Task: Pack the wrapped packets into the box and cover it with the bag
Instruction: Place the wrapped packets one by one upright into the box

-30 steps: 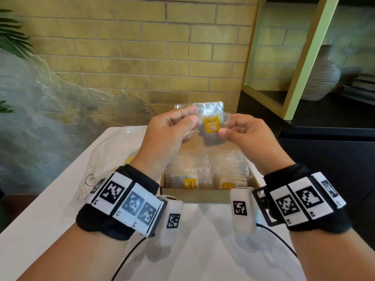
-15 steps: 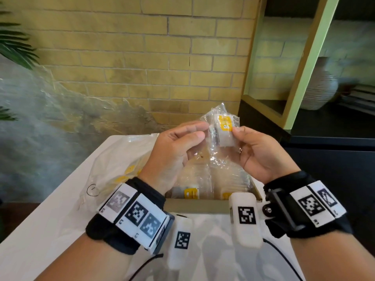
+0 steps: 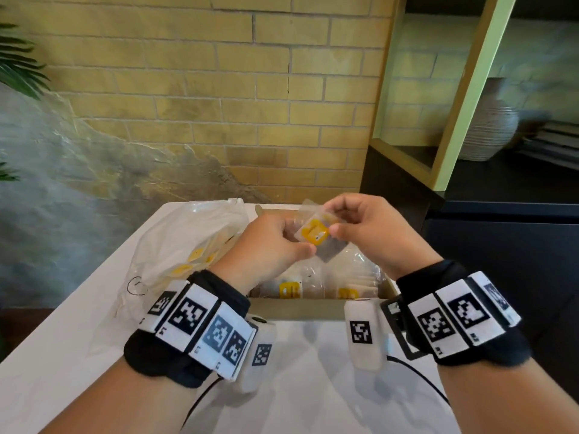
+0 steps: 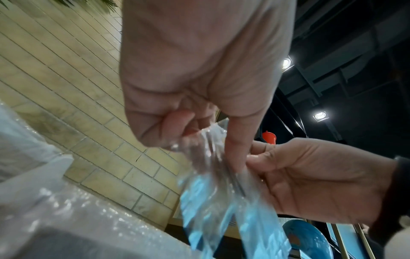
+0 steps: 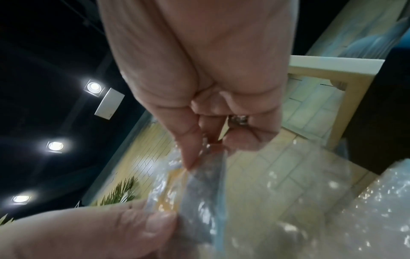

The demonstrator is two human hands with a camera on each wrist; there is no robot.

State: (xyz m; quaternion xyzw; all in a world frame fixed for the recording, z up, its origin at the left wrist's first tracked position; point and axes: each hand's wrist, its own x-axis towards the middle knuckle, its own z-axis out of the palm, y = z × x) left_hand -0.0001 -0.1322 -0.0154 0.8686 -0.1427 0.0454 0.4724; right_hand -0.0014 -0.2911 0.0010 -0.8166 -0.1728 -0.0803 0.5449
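Both hands hold one clear wrapped packet (image 3: pixel 316 234) with a yellow label above the open cardboard box (image 3: pixel 294 308). My left hand (image 3: pixel 275 242) pinches its lower left edge, and my right hand (image 3: pixel 360 223) pinches its upper right side. Rows of wrapped packets (image 3: pixel 344 283) with yellow labels fill the box below. In the left wrist view my left hand (image 4: pixel 199 136) grips the crinkled wrap (image 4: pixel 217 184) next to the right hand. In the right wrist view my right hand (image 5: pixel 206 149) pinches the packet (image 5: pixel 190 189).
A large clear plastic bag (image 3: pixel 175 245) holding more yellow-labelled packets lies on the white table (image 3: pixel 62 355) left of the box. A brick wall stands behind. A dark cabinet (image 3: pixel 501 239) with a green-framed shelf and a vase is to the right.
The packet and both hands have come down from in front of the wall to just above the box, and the packet has turned from upright to tilted.
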